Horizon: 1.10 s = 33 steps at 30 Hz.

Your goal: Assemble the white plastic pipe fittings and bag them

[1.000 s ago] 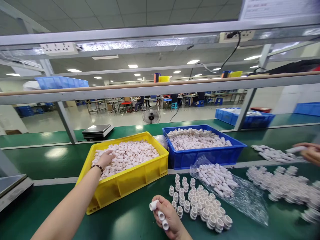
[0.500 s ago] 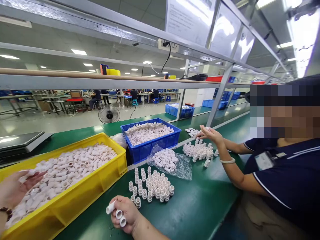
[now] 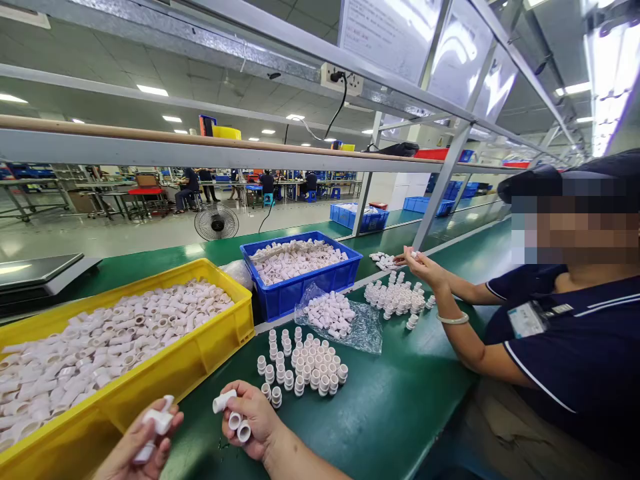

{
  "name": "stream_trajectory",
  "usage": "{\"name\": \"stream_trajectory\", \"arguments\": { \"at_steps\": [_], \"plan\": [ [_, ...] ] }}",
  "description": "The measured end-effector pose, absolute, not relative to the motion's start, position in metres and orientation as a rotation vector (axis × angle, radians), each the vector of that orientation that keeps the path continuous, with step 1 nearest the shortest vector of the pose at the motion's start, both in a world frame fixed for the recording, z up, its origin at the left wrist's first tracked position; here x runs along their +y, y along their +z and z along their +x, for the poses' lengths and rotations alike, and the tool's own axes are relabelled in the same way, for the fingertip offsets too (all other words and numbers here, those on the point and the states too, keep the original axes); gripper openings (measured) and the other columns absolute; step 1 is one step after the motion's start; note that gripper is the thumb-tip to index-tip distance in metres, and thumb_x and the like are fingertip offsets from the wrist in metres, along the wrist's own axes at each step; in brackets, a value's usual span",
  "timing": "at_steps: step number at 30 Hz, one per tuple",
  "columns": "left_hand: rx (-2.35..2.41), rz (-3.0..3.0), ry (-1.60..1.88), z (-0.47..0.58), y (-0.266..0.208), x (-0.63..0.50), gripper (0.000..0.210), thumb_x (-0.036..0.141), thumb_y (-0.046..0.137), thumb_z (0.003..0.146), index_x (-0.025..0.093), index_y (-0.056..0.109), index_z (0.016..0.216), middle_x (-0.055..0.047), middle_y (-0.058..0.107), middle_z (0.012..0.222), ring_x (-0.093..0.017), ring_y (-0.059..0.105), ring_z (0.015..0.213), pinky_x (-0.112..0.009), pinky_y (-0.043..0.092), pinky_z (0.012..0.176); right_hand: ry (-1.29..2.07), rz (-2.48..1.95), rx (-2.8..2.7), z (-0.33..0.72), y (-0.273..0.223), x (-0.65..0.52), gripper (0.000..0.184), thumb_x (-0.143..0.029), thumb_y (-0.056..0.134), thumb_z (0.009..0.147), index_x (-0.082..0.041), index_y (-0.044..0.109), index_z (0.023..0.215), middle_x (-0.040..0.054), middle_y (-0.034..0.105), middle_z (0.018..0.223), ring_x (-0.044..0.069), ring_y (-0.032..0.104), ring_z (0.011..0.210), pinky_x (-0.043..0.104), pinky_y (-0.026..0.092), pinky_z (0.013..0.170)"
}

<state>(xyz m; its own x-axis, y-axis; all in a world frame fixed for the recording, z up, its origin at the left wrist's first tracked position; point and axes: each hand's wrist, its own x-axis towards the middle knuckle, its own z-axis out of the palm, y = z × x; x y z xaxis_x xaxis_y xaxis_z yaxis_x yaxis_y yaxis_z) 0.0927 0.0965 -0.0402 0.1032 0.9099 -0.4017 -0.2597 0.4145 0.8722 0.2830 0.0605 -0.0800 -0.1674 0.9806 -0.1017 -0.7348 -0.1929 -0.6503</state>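
Observation:
My left hand (image 3: 143, 440) is closed around several white plastic pipe fittings (image 3: 159, 421), in front of the yellow bin (image 3: 200, 373). Close beside it, my right hand (image 3: 253, 420) grips three more short white fittings (image 3: 225, 401), their round openings facing outward. Loose fittings of the same sort fill the yellow bin. Just beyond my right hand, a group of white fittings (image 3: 315, 363) stands upright on the green tabletop (image 3: 370, 407). Farther back, a heap of smaller white pieces (image 3: 330, 313) lies on a clear plastic bag (image 3: 367, 330).
A blue bin (image 3: 305, 290) full of white pieces stands behind the bag. At the right, a co-worker (image 3: 560, 333) handles small white parts beside another group of fittings (image 3: 395, 295). A scale (image 3: 45, 277) sits at far left. Metal shelf rails (image 3: 300, 157) cross overhead.
My left hand has come out of the yellow bin, moving right and down toward my right hand, with fittings in it. My right hand keeps its fittings, nearly still.

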Motion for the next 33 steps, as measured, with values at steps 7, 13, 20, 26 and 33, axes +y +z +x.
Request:
{"name": "stream_trajectory", "arguments": {
  "at_steps": [7,13,20,26,33],
  "plan": [
    [0.888,0.566,0.841,0.125,-0.084,0.08,0.035,0.028,0.077,0.049,0.027,0.066,0.082,-0.001,0.058,0.061,-0.011,0.044,0.046,-0.021,0.037,0.037,1.618,-0.742,-0.583,0.277,-0.082,0.06,0.032,-0.036,0.068,0.062,-0.013,0.054,0.081,-0.005,0.052,0.048,0.006,0.044,0.032,0.014,0.022,0.033],
    [0.829,0.558,0.818,0.118,-0.091,0.087,0.021,0.035,0.067,0.064,0.022,0.065,0.081,0.0,0.055,0.061,-0.008,0.048,0.052,-0.017,0.037,0.042,1.554,-0.898,-0.629,0.269,-0.089,0.064,0.031,-0.037,0.067,0.064,-0.014,0.053,0.081,-0.0066,0.049,0.047,0.004,0.037,0.03,0.014,0.022,0.03],
    [0.803,0.62,0.831,0.119,-0.093,0.091,0.017,0.029,0.064,0.068,0.015,0.064,0.077,0.0,0.053,0.054,-0.006,0.043,0.044,-0.016,0.033,0.04,1.453,-1.081,-0.806,0.268,-0.091,0.065,0.032,-0.041,0.063,0.069,-0.015,0.052,0.086,-0.0084,0.042,0.049,0.003,0.034,0.035,0.014,0.026,0.032],
    [0.842,0.746,0.92,0.122,-0.096,0.092,0.013,0.027,0.061,0.071,0.014,0.059,0.073,0.003,0.051,0.052,-0.004,0.039,0.041,-0.015,0.026,0.038,1.453,-1.125,-0.909,0.271,-0.092,0.065,0.032,-0.042,0.059,0.072,-0.016,0.052,0.089,-0.0083,0.041,0.05,0.004,0.033,0.036,0.015,0.027,0.033],
    [0.94,0.847,0.959,0.124,-0.099,0.089,0.018,0.032,0.059,0.072,0.014,0.056,0.068,0.005,0.047,0.046,-0.005,0.037,0.039,-0.016,0.026,0.036,1.263,-1.323,-1.209,0.274,-0.087,0.063,0.026,-0.036,0.056,0.074,-0.016,0.058,0.09,-0.0029,0.049,0.058,0.007,0.039,0.045,0.019,0.03,0.042]
  ]
}}
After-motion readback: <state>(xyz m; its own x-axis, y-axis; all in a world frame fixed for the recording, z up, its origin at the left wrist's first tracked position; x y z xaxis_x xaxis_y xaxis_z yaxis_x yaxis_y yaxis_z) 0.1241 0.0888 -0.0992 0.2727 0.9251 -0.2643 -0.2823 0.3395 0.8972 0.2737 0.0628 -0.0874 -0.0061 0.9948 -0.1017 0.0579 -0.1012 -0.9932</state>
